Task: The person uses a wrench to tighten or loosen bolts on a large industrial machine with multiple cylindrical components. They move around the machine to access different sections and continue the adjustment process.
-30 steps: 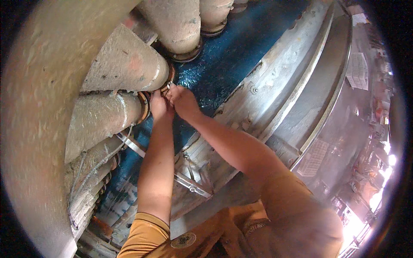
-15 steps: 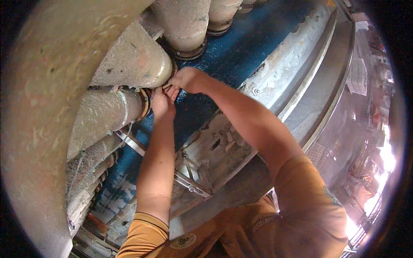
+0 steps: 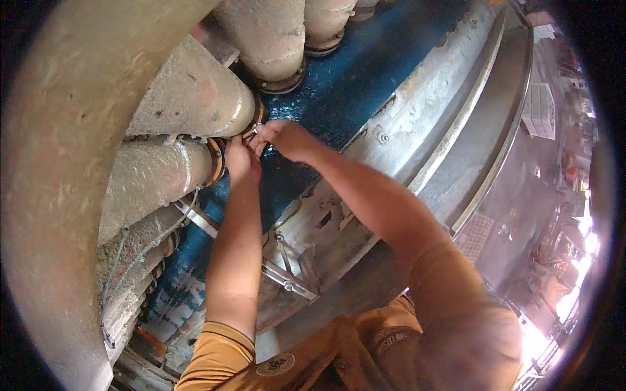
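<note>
Both my hands meet at the ring-shaped clamp (image 3: 259,112) on the lower end of a dusty, tapered pipe (image 3: 195,91). My left hand (image 3: 241,160) reaches up under the pipe's end, its fingers curled against the clamp's lower edge. From the right, my right hand (image 3: 285,138) comes in with thumb and fingers pinched beside the left fingertips. A small shiny metal bit shows at the pinch; its kind is too small to tell. Below the hands lies a wet blue belt-like surface (image 3: 339,98).
A second pipe (image 3: 153,173) with a ringed end sits left of my left hand, a cord (image 3: 160,241) hanging near it. A slotted metal bracket (image 3: 287,281) crosses below my forearms. Worn metal rails (image 3: 456,124) run along the right. A large curved beige surface (image 3: 59,195) fills the left.
My right hand has dropped slightly and its wrist has turned, closer to the left fingers. The left hand stays at the clamp. The whole view has shifted a little.
</note>
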Demonstrator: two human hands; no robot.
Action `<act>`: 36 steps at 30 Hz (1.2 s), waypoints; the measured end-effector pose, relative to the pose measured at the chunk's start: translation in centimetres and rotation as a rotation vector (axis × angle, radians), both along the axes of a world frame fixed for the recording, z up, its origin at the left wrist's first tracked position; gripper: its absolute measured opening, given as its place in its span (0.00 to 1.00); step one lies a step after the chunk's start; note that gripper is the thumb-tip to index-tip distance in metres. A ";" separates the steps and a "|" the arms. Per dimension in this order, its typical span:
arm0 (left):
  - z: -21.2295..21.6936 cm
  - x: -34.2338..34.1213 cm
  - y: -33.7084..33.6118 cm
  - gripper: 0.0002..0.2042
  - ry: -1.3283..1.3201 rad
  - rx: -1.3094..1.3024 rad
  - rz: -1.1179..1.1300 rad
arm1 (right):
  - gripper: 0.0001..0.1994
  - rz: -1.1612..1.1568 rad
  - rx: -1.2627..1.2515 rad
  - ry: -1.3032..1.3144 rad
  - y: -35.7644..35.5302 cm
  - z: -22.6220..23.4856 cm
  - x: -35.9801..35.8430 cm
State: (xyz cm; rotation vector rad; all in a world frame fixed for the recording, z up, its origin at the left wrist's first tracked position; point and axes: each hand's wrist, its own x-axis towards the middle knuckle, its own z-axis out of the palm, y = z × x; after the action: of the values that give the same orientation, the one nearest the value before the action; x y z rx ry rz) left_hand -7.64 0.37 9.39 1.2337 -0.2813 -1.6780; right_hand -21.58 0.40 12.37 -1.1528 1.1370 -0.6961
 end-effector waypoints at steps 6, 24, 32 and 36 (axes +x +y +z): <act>-0.3 0.3 0.0 0.16 -0.021 0.016 -0.033 | 0.18 0.471 -0.284 0.418 -5.2 -0.3 -1.8; -0.3 0.2 -0.1 0.15 0.012 -0.014 -0.032 | 0.21 -0.027 -0.082 0.068 0.0 -2.8 0.8; 0.5 0.0 -0.1 0.15 -0.020 0.028 -0.020 | 0.21 0.615 -0.251 0.513 -6.7 0.3 -2.0; 1.1 -0.3 -0.1 0.14 -0.026 0.055 -0.015 | 0.21 0.708 -0.264 0.584 -7.3 1.3 -2.0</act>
State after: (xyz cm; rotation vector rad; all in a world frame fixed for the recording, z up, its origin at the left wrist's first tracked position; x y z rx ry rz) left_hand -7.94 0.27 10.46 1.2981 -0.2627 -1.6933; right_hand -23.62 -6.86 13.68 -1.9259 1.0077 0.0602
